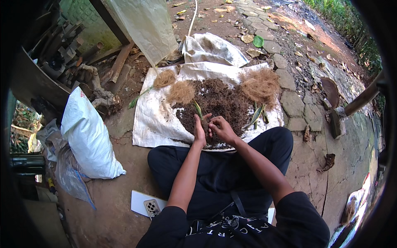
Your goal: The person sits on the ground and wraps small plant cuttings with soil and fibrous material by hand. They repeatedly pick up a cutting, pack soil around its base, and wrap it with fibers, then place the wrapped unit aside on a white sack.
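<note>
My left hand point(200, 131) holds a small plant with a yellow-edged green leaf point(198, 108) pointing up, its base wrapped in dark soil or fibre. My right hand point(220, 128) is beside that base, fingers bent against it; whether it grips anything is hidden. Beyond both hands, dark soil mixed with fibre point(217, 102) is heaped on a white woven sack point(149, 124). Light brown fibre balls point(181, 92) point(164, 78) lie at the heap's left, the farther one with a green leaf. A larger tangle of brown fibre point(260, 86) lies at the right, above loose green leaves point(256, 117).
A full white sack point(88, 133) stands at the left beside clear plastic bags point(71, 176). A phone point(152, 208) rests on a white board point(138, 203) by my left elbow. Gnarled wood point(100, 90) lies left of the spread sack; stone paving point(291, 104) runs along the right.
</note>
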`<state>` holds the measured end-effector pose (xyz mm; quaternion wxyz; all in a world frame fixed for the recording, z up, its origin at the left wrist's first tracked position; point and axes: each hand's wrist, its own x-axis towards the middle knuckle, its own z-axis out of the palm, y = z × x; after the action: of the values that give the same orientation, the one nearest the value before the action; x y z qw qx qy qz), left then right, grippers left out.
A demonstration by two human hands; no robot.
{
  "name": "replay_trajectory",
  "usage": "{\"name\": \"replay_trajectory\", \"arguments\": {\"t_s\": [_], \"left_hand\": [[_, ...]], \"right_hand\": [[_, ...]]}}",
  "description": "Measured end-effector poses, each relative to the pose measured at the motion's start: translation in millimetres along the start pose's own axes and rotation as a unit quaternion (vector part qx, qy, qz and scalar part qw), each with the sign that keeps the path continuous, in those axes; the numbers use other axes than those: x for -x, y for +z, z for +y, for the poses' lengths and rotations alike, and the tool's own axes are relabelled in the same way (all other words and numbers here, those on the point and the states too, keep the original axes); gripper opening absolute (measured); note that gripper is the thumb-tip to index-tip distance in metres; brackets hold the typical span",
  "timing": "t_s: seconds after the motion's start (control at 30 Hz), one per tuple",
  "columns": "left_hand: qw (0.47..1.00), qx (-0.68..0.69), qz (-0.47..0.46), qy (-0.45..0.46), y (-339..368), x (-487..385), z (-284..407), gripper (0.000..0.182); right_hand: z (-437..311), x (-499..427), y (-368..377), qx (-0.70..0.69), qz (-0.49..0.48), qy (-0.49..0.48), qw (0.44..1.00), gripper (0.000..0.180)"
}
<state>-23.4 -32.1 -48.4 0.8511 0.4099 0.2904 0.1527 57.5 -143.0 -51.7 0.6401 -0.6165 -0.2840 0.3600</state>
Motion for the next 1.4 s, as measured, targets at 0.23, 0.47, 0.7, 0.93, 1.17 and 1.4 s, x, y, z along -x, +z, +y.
{"name": "replay_trajectory", "arguments": {"t_s": [0.23,0.47,0.7,0.93,1.17,1.4], "left_hand": [[1.000,0.003,-0.007,-0.017,-3.2,0.9,-0.9,0.086],[1.000,0.022,0.006,-0.007,-8.8,-5.0,-7.9,0.092],[0.990,-0.104,0.033,0.090,-1.8,-2.7,-17.5,0.092],[0.981,-0.141,0.029,0.134,5.0,-5.2,-19.9,0.089],[0.999,-0.013,0.028,0.011,-4.4,-7.0,-12.4,0.090],[0.994,-0.016,0.095,0.047,-7.9,-13.5,-19.9,0.079]], "right_hand": [[6.9,-11.9,-17.8,0.160,0.225,0.005,0.961,0.021],[-0.5,-3.3,-1.1,-0.074,-0.081,0.127,0.986,0.056],[-1.6,3.1,9.2,-0.025,-0.024,0.119,0.992,0.049],[-1.0,3.6,13.7,-0.033,0.023,0.088,0.995,0.039],[-3.1,0.1,9.5,-0.092,-0.029,0.135,0.986,0.045],[2.8,4.3,11.6,-0.060,-0.042,0.056,0.996,0.059]]}}
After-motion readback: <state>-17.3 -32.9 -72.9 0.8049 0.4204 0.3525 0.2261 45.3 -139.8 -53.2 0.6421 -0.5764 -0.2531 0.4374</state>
